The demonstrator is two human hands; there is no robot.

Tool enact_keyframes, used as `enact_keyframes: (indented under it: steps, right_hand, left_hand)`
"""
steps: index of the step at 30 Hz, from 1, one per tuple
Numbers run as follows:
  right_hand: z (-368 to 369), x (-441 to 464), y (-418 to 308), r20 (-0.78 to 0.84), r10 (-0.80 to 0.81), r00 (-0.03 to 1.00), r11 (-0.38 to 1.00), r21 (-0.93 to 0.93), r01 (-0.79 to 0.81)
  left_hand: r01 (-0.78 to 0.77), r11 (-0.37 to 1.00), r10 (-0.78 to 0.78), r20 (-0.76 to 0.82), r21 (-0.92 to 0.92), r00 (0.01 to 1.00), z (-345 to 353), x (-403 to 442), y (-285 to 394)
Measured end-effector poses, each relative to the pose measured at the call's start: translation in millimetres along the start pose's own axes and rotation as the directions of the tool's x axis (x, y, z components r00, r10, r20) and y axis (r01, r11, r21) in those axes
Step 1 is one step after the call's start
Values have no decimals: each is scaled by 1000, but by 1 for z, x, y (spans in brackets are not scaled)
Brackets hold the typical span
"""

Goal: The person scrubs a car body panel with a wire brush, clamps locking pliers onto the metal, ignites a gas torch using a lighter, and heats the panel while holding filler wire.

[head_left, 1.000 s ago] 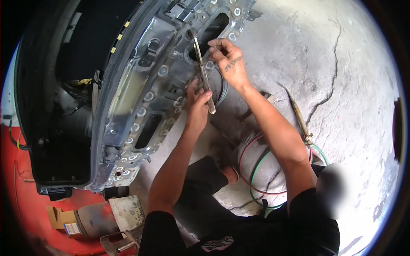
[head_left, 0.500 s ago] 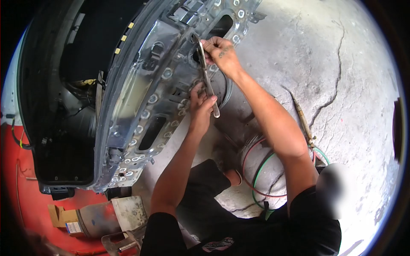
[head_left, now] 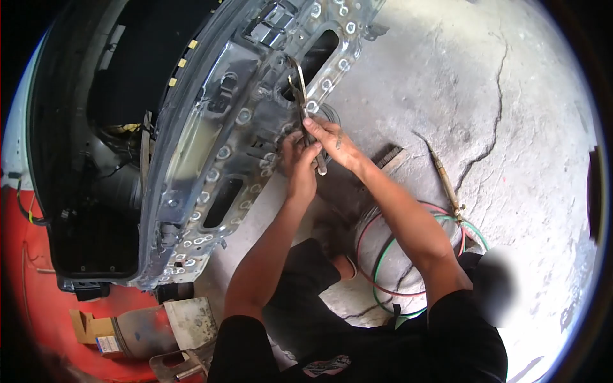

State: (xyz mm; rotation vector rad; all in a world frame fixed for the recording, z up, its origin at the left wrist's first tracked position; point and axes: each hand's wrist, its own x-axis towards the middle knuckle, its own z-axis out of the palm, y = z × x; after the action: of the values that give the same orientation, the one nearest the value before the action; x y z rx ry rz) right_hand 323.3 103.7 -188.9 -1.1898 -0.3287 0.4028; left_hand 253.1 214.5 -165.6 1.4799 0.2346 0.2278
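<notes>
In the head view, a plier-like metal tool (head_left: 302,96) slants between both hands, just right of a bare metal panel (head_left: 254,145); its two prongs stand apart at the far end, over the near edge of the panel's far oval opening (head_left: 319,54); whether they touch the metal cannot be told. The left hand (head_left: 301,171) has its grip closed about the near part of the handle, thumb on top; its fingers sit close by the panel's edge, contact unclear. The right hand (head_left: 338,147) has its grip closed too, pinching the handle just beyond the left thumb; its hidden fingers cannot be judged.

Right of the panel, a coil of wire (head_left: 334,117) shows behind the right hand; farther right, on the cracked floor (head_left: 415,70), lie a brush (head_left: 391,158) and a brass-coloured torch (head_left: 447,179); nearer, red hose (head_left: 359,255) and green hose (head_left: 377,271) loop together; at the near left, a cardboard box (head_left: 96,329) touches a cylinder (head_left: 143,330).
</notes>
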Motion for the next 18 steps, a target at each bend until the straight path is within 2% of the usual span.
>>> enact_keyframes:
  steps: [1,5,7,8,11,14,17,18]
  right_hand:
    - [-1,8,6,83,61,995,998,-24,-60]
    - [-4,13,17,162,-50,986,998,-26,55]
    - [-3,13,14,173,-151,973,988,14,151]
    - [-2,17,14,179,-146,973,989,51,139]
    - [-3,26,11,200,-91,976,987,151,61]
    - [-6,26,2,132,-35,991,997,78,25]
    - [-15,35,4,161,-42,986,999,37,36]
    - [-16,33,5,143,-91,986,995,47,85]
  left_hand:
    - [-5,1000,5,4,5,1000,-2,0,-2]
    - [-98,995,98,31,-2,995,-6,2,-6]
    - [-43,997,48,65,-66,997,-6,1,-4]
    - [-14,995,22,81,-100,996,-5,0,-2]
    - [96,995,-96,9,3,995,-2,4,7]
    - [128,991,-127,-12,47,992,0,5,7]
    - [-8,989,-11,127,150,992,-1,5,-3]
    - [13,985,-36,131,174,991,-2,6,-3]
